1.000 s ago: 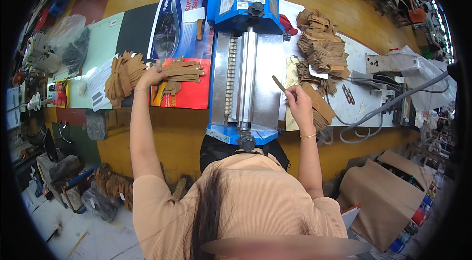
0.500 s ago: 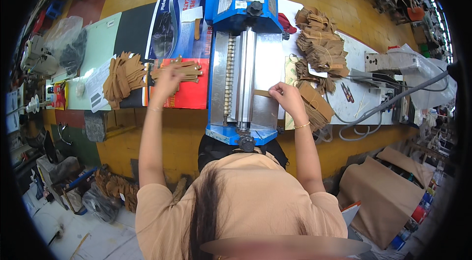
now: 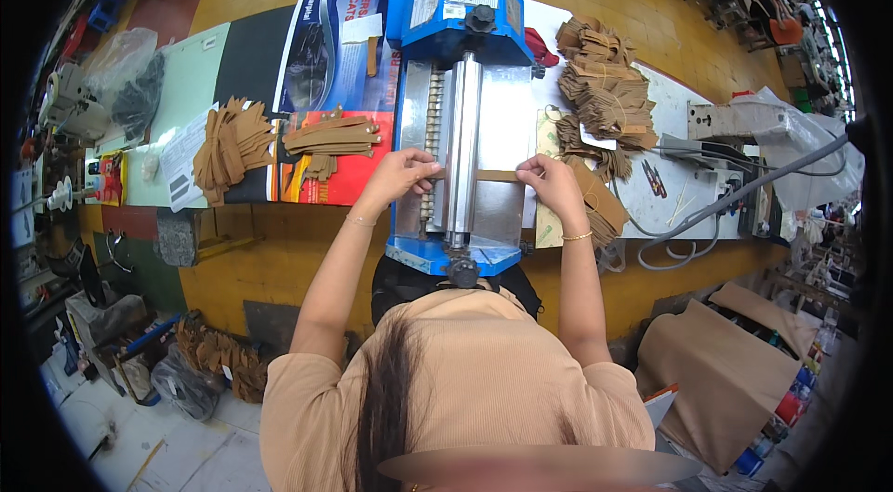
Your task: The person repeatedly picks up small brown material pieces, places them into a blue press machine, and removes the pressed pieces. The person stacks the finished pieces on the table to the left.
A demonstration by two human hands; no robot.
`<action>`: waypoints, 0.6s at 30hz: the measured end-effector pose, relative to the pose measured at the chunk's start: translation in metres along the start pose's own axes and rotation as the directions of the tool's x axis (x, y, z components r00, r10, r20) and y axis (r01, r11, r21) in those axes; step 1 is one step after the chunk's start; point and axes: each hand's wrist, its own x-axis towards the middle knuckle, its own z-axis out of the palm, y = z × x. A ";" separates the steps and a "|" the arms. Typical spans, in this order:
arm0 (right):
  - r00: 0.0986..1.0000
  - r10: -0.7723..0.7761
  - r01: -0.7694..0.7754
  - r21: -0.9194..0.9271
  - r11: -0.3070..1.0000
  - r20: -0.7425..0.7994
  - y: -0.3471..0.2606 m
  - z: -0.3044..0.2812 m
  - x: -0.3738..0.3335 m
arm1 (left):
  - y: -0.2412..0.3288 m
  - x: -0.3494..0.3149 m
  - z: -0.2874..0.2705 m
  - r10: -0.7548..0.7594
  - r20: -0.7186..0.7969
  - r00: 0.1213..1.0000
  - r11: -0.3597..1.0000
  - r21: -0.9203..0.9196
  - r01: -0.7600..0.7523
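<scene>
A narrow brown strip (image 3: 499,176), which looks like leather, lies level across the right metal plate of a blue roller machine (image 3: 456,259). Its right end is pinched between the thumb and fingers of my right hand (image 3: 552,185); its left end meets the shiny steel roller (image 3: 461,143). On the roller's other side is my left hand (image 3: 400,178), fingers curled together over the row of ring-like guides (image 3: 431,129). What those fingertips hold, if anything, is hidden. Further left, a loose pile of similar strips (image 3: 330,137) rests on a red and blue printed sheet (image 3: 358,185).
Bundles of brown pieces (image 3: 606,92) are heaped right of the machine, with a stack of wider pieces (image 3: 598,204) nearer me. Another fanned pile (image 3: 228,150) sits at the left. A grey cable (image 3: 744,194) curves over the right table, close to some snips (image 3: 655,179).
My left hand has moved right, from the strip pile to the roller's left side. My right hand keeps its pinch on the strip and has barely shifted.
</scene>
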 end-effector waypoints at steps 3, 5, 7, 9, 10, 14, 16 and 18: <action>0.997 0.054 -0.052 0.037 0.998 -0.062 0.014 -0.007 -0.004 | -0.005 0.001 -0.011 0.010 -0.025 1.000 0.999 -0.036 -0.011; 0.990 0.093 -0.084 0.086 0.993 -0.107 0.023 -0.010 -0.006 | -0.007 0.000 -0.024 0.010 -0.049 0.999 0.999 -0.034 -0.012; 0.986 0.091 -0.078 0.100 0.992 -0.138 0.030 -0.013 -0.008 | -0.009 -0.005 -0.037 0.001 -0.078 0.997 1.000 -0.008 -0.001; 0.982 0.089 -0.070 0.119 0.990 -0.166 0.034 -0.015 -0.009 | -0.010 -0.011 -0.047 0.012 -0.090 0.996 1.000 -0.003 -0.013; 0.982 0.075 -0.058 0.098 0.994 -0.174 0.035 -0.015 -0.009 | -0.010 -0.013 -0.051 0.007 -0.096 0.995 1.000 0.002 -0.007; 0.981 0.065 -0.052 0.074 0.996 -0.185 0.032 -0.016 -0.009 | -0.008 -0.024 -0.067 0.001 -0.139 0.990 1.000 -0.025 -0.004; 0.981 0.063 -0.051 0.067 0.996 -0.182 0.029 -0.016 -0.009 | -0.005 -0.031 -0.075 0.001 -0.165 0.986 1.000 -0.006 -0.002; 0.983 0.051 -0.042 0.055 0.998 -0.174 0.026 -0.016 -0.007 | -0.001 -0.038 -0.083 0.004 -0.189 0.982 1.000 0.008 -0.002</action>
